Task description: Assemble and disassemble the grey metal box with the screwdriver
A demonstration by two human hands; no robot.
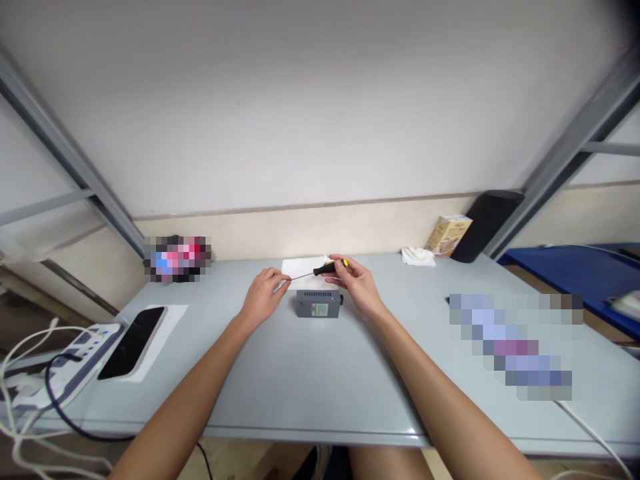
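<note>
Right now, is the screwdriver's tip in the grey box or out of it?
Out: the screwdriver runs from the right hand, which holds its handle, to the left hand, not into the grey box.

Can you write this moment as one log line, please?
Right hand: holds screwdriver by handle | Left hand: fingers at screwdriver's tip | Grey box: on table | White paper: behind box

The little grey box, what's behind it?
A flat white sheet shows behind the grey, slotted, rectangular box. Whatever the box covers, including any hidden part of the sheet, can't be seen.
</note>
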